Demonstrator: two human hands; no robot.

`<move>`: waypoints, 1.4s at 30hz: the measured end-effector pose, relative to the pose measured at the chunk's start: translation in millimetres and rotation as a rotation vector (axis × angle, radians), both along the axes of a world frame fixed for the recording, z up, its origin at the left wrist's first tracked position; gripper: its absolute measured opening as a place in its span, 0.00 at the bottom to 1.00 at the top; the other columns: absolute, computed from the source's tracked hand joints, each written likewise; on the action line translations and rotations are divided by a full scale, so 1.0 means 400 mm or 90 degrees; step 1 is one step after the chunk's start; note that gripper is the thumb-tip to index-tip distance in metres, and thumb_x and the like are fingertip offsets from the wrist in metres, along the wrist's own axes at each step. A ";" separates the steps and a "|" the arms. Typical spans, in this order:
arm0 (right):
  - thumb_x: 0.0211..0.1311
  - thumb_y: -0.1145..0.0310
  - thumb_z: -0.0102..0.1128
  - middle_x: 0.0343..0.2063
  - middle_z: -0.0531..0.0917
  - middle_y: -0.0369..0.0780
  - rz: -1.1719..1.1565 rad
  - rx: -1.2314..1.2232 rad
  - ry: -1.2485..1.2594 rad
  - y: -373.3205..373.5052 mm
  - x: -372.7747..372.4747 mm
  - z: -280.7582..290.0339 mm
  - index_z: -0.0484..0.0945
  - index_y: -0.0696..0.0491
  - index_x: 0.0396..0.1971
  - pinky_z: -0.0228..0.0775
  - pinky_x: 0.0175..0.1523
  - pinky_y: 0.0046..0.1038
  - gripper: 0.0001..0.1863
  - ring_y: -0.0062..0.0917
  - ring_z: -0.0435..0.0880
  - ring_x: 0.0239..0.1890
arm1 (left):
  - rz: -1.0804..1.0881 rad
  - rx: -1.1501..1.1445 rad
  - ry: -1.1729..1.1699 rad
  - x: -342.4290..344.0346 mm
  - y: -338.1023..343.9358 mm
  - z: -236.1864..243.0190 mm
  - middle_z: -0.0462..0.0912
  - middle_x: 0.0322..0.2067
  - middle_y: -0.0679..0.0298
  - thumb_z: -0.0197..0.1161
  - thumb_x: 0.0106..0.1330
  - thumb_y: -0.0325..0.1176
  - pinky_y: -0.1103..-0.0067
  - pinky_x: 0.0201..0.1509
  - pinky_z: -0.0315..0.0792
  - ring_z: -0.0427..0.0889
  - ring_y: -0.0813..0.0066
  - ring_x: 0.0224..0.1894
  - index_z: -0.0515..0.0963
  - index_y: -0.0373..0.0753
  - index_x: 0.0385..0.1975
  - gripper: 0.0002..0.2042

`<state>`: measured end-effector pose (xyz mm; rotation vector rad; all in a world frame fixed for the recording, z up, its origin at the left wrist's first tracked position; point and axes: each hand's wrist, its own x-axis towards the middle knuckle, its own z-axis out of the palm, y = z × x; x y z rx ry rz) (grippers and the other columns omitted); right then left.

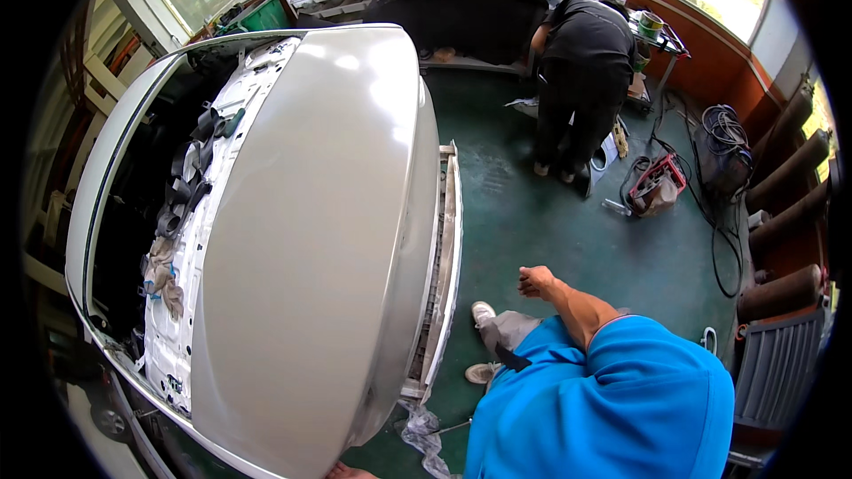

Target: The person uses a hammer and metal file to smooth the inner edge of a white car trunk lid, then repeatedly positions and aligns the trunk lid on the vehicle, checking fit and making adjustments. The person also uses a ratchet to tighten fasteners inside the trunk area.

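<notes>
— At the car's (86, 213) lower corner, which hand is nearest the pale lid (302, 231)?
— Left hand (351, 473), finger spread I can't tell. The lid stretches lengthwise upward from it; right hand (535, 282), fingers loosely curled together, hangs well apart.

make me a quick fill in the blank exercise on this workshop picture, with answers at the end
1. The left hand is by the pale car panel, at the picture's ____ edge.
2. The right hand belongs to the arm with the bright ____ sleeve.
3. The bent-over co-worker stands on a ____ floor.

Missing words: bottom; blue; green.
</notes>
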<state>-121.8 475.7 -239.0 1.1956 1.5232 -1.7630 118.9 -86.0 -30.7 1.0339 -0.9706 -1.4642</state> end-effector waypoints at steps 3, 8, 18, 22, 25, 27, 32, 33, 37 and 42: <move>0.72 0.52 0.54 0.30 0.85 0.43 -0.069 0.025 -0.027 0.090 0.014 -0.049 0.77 0.57 0.43 0.77 0.35 0.34 0.20 0.32 0.85 0.28 | 0.001 0.017 0.001 -0.009 -0.005 0.011 0.75 0.58 0.42 0.53 0.64 0.70 0.56 0.65 0.66 0.74 0.47 0.59 0.71 0.26 0.60 0.45; 0.71 0.56 0.54 0.25 0.84 0.40 -0.123 0.015 -0.049 0.182 -0.062 -0.078 0.79 0.54 0.33 0.73 0.30 0.31 0.16 0.28 0.82 0.21 | 0.208 -0.212 -0.488 -0.062 0.161 0.096 0.78 0.53 0.37 0.58 0.70 0.53 0.59 0.60 0.70 0.77 0.46 0.55 0.73 0.23 0.55 0.32; 0.70 0.57 0.56 0.23 0.83 0.39 -0.022 -0.024 0.017 0.477 -0.457 -0.111 0.78 0.54 0.33 0.72 0.29 0.31 0.15 0.27 0.80 0.20 | -0.267 -0.757 -0.690 -0.740 0.712 0.259 0.65 0.68 0.49 0.53 0.74 0.52 0.59 0.70 0.61 0.66 0.50 0.68 0.67 0.33 0.65 0.30; 0.68 0.57 0.58 0.23 0.83 0.40 0.026 -0.064 0.043 0.454 -0.607 -0.099 0.78 0.54 0.33 0.71 0.26 0.31 0.15 0.27 0.80 0.20 | -0.245 -0.892 -0.710 -0.864 0.830 0.269 0.73 0.61 0.46 0.57 0.72 0.42 0.60 0.65 0.66 0.72 0.46 0.62 0.75 0.28 0.55 0.23; 0.69 0.55 0.58 0.24 0.83 0.41 0.086 -0.078 0.056 0.406 -0.711 -0.078 0.79 0.55 0.35 0.73 0.28 0.30 0.16 0.27 0.81 0.20 | -0.194 -0.888 -0.704 -0.885 0.835 0.252 0.75 0.59 0.46 0.57 0.72 0.43 0.59 0.65 0.66 0.73 0.46 0.62 0.76 0.28 0.55 0.22; 0.68 0.54 0.58 0.26 0.84 0.41 0.100 -0.100 0.058 0.354 -0.762 -0.080 0.80 0.55 0.37 0.74 0.29 0.31 0.17 0.27 0.82 0.22 | -0.187 -0.839 -0.689 -0.891 0.829 0.239 0.76 0.59 0.47 0.58 0.72 0.44 0.58 0.66 0.65 0.72 0.46 0.63 0.76 0.30 0.55 0.22; 0.68 0.52 0.61 0.32 0.85 0.46 0.168 -0.146 0.058 0.236 -0.843 -0.033 0.80 0.58 0.41 0.77 0.32 0.34 0.21 0.34 0.85 0.27 | -0.103 -0.849 -0.685 -0.946 0.861 0.276 0.80 0.52 0.44 0.58 0.72 0.42 0.58 0.60 0.70 0.78 0.44 0.56 0.78 0.29 0.51 0.20; 0.67 0.52 0.61 0.33 0.86 0.47 0.189 -0.158 0.072 0.219 -0.865 -0.023 0.80 0.59 0.43 0.78 0.33 0.35 0.22 0.35 0.86 0.28 | -0.085 -0.860 -0.689 -0.954 0.884 0.309 0.81 0.49 0.45 0.60 0.71 0.42 0.58 0.58 0.72 0.79 0.45 0.53 0.79 0.30 0.50 0.19; 0.69 0.49 0.57 0.39 0.86 0.50 0.220 -0.133 0.079 0.169 -0.979 -0.041 0.78 0.61 0.48 0.80 0.35 0.36 0.26 0.37 0.87 0.30 | -0.054 -0.847 -0.686 -0.965 0.878 0.310 0.82 0.49 0.47 0.59 0.72 0.40 0.60 0.57 0.73 0.80 0.47 0.52 0.81 0.32 0.48 0.16; 0.70 0.46 0.51 0.44 0.85 0.52 0.142 -0.107 0.070 0.097 -1.073 -0.059 0.77 0.60 0.52 0.79 0.37 0.37 0.30 0.37 0.87 0.31 | -0.036 -0.887 -0.675 -0.982 0.867 0.300 0.82 0.49 0.48 0.58 0.73 0.41 0.59 0.57 0.73 0.81 0.47 0.52 0.81 0.32 0.47 0.17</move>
